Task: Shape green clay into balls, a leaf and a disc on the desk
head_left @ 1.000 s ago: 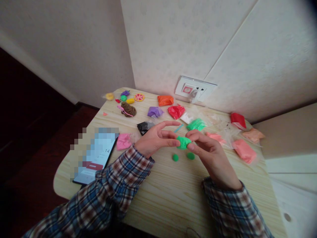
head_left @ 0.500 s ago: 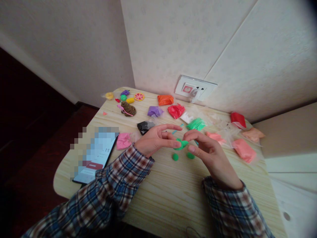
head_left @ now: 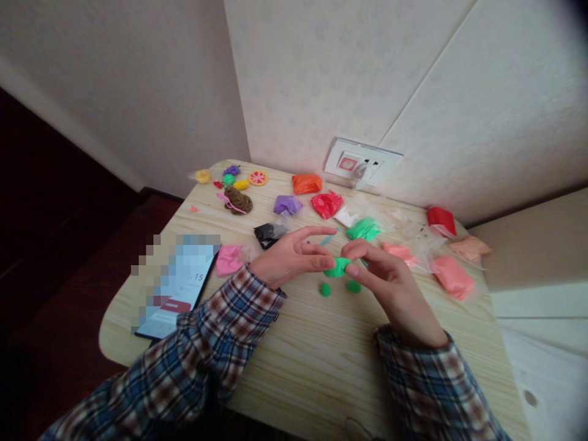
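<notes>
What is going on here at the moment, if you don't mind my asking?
A person is handling a soft green lump, pinched between the fingers of the left hand and the right hand, just above the table. Two small green pieces lie on the table near it. Coloured packets are spread beyond the hands, small figures sit at the far left, and a lit phone lies beside the left sleeve.

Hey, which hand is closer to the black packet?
Left. The left hand is close beside the black packet; the right hand is farther right, beyond the green lump they hold.
</notes>
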`<state>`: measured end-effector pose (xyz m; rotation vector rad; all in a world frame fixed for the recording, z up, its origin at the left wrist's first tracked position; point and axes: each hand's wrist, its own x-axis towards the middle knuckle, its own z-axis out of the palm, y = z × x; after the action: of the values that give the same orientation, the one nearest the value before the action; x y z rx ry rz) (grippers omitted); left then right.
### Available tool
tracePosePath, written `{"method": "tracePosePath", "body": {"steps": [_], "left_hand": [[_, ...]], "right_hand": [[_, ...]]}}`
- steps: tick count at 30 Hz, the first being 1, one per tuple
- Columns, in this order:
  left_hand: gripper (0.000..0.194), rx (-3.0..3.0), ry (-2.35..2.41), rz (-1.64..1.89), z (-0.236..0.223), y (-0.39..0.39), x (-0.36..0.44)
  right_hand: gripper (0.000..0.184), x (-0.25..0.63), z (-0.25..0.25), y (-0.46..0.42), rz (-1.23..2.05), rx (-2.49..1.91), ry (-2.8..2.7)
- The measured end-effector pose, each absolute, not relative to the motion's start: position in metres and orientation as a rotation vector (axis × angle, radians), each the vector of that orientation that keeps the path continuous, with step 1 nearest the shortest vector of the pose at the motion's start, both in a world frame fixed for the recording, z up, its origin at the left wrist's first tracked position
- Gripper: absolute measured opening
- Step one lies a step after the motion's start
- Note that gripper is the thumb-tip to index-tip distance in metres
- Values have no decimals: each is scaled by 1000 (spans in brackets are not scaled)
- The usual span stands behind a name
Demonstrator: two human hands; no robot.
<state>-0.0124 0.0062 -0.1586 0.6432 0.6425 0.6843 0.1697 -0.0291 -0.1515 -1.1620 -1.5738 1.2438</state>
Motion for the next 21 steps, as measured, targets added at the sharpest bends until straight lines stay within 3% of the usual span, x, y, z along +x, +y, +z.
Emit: {"method": "tracePosePath", "body": {"steps": [8,11,16,21], "left_hand": [[55,701,636,721,-161,6,-13],[56,704,638,708,-161,6,-13],[76,619,631,674,-162,4,-12],[65,633,572,554,-165,4,-12]], "right_hand": [[16,167,-147,-28,1286,-1168,-1589],[14,167,-148,-29,1285,-1157,-1585],[12,168,-152,-29,1209,-1152,-1544],[3,170,-153,-29,1099,-1092,-1540]]}}
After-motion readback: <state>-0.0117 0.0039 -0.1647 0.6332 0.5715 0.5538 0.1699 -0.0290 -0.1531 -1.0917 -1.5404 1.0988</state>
